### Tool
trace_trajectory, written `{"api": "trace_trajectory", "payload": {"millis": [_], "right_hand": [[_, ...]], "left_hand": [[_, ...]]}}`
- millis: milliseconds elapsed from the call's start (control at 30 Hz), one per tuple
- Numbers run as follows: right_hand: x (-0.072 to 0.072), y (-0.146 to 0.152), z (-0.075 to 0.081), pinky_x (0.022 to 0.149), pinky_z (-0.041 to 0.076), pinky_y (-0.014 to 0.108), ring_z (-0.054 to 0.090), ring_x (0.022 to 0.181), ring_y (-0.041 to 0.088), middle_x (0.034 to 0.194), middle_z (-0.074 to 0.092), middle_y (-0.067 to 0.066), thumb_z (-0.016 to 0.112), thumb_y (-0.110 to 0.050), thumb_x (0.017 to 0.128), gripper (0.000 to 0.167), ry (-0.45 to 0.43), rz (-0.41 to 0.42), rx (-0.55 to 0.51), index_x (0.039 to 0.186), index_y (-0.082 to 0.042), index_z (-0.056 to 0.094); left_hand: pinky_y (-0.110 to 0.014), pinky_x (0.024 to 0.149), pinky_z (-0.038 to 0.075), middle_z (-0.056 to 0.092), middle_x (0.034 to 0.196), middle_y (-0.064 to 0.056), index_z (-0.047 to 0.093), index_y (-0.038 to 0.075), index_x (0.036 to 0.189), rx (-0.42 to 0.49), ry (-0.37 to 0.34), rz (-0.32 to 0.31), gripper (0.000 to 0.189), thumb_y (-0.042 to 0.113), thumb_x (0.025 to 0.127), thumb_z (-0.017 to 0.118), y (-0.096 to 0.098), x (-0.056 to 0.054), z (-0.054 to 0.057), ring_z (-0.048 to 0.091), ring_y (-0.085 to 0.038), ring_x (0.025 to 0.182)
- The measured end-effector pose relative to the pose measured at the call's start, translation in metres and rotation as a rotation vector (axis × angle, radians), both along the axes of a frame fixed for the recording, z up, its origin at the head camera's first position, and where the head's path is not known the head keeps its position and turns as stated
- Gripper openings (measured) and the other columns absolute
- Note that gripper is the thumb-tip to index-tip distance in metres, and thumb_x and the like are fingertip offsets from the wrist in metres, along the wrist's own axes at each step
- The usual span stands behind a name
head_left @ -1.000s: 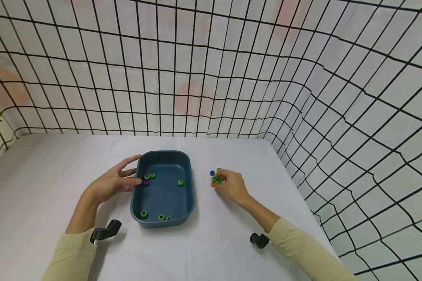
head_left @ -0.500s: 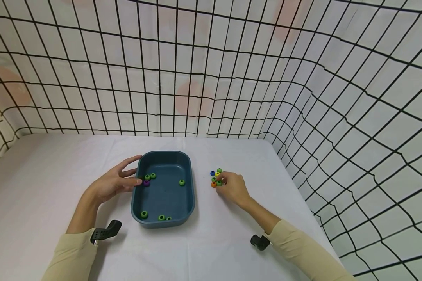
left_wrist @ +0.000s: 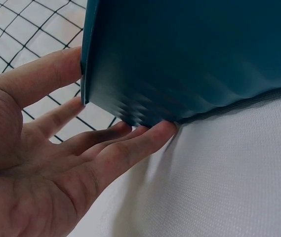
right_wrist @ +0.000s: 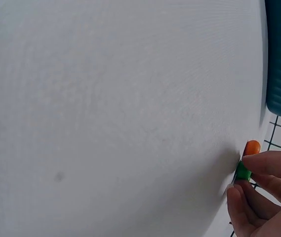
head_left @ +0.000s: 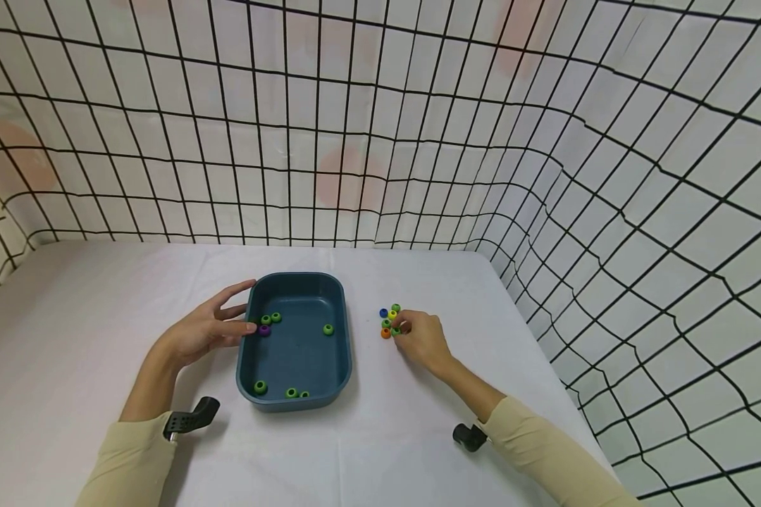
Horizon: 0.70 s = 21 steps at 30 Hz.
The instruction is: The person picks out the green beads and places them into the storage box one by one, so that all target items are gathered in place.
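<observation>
A blue-grey plastic tray sits on the white cloth, holding several green beads and a purple bead. My left hand rests against its left side, thumb at the rim, the other fairly straight fingers touching the outer wall in the left wrist view. Right of the tray lies a small cluster of beads: blue, yellow, orange and several green. My right hand is at the cluster's near right side, pinching a green bead between thumb and finger, beside the orange one.
A black grid of netting stands behind the table and along its right side, with white cloth behind it. Black wrist mounts stick out from both sleeves over the table cloth.
My right fingers have drawn back slightly to the right, uncovering the yellow bead and more of the orange one. The left hand and the tray have stayed almost still.
</observation>
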State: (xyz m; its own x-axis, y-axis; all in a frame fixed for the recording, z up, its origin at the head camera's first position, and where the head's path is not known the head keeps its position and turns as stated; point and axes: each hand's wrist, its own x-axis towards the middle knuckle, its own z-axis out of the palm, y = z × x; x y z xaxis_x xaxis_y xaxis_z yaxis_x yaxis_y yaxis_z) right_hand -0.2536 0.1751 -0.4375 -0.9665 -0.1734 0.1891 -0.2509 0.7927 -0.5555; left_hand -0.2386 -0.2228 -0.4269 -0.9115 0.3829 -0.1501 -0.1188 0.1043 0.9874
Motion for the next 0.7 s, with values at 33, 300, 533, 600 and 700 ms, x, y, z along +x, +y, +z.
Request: {"api": "trace_trajectory", "payload": {"millis": [33, 300, 533, 600, 700], "right_hand": [[0.0, 0.0, 0.0, 0.061, 0.054, 0.029, 0.067, 0.074, 0.019, 0.084, 0.075, 0.009, 0.074, 0.003, 0.079, 0.015, -0.001, 0.0, -0.001, 0.09, -0.006, 0.075], [-0.001, 0.002, 0.004, 0.059, 0.054, 0.029, 0.067, 0.07, 0.018, 0.082, 0.075, 0.01, 0.073, 0.002, 0.08, 0.011, 0.033, 0.015, -0.026, 0.09, -0.004, 0.075], [-0.003, -0.002, 0.012, 0.066, 0.057, 0.032, 0.069, 0.075, 0.02, 0.086, 0.077, 0.01, 0.074, -0.002, 0.083, 0.013, 0.066, 0.0, -0.041, 0.095, -0.005, 0.077], [-0.003, -0.004, 0.015, 0.067, 0.057, 0.033, 0.069, 0.077, 0.021, 0.085, 0.077, 0.01, 0.074, -0.003, 0.083, 0.015, 0.07, 0.014, -0.048, 0.097, -0.004, 0.077], [-0.002, -0.008, 0.019, 0.067, 0.057, 0.032, 0.07, 0.078, 0.021, 0.085, 0.077, 0.009, 0.074, -0.003, 0.084, 0.016, 0.078, 0.048, -0.07, 0.1, -0.003, 0.078]], "left_hand": [[-0.049, 0.102, 0.054, 0.012, 0.167, -0.029, 0.01, 0.025, 0.164, -0.001, 0.001, 0.0, 0.096, 0.008, 0.093, 0.07, 0.0, 0.0, 0.0, 0.044, -0.052, 0.139], [-0.049, 0.101, 0.054, 0.012, 0.166, -0.03, 0.01, 0.026, 0.165, -0.002, 0.001, 0.001, 0.096, 0.009, 0.093, 0.071, 0.0, 0.0, 0.0, 0.044, -0.052, 0.139], [-0.051, 0.102, 0.053, 0.013, 0.166, -0.03, 0.01, 0.026, 0.165, -0.008, 0.0, 0.003, 0.097, 0.011, 0.092, 0.072, 0.0, 0.001, -0.001, 0.045, -0.052, 0.138], [-0.05, 0.102, 0.053, 0.013, 0.166, -0.03, 0.01, 0.026, 0.165, -0.009, 0.0, 0.004, 0.097, 0.011, 0.092, 0.072, 0.0, 0.001, 0.0, 0.045, -0.052, 0.138], [-0.05, 0.101, 0.053, 0.013, 0.166, -0.03, 0.01, 0.026, 0.165, -0.008, 0.003, 0.002, 0.096, 0.011, 0.093, 0.072, 0.0, 0.001, 0.0, 0.045, -0.052, 0.138]]}}
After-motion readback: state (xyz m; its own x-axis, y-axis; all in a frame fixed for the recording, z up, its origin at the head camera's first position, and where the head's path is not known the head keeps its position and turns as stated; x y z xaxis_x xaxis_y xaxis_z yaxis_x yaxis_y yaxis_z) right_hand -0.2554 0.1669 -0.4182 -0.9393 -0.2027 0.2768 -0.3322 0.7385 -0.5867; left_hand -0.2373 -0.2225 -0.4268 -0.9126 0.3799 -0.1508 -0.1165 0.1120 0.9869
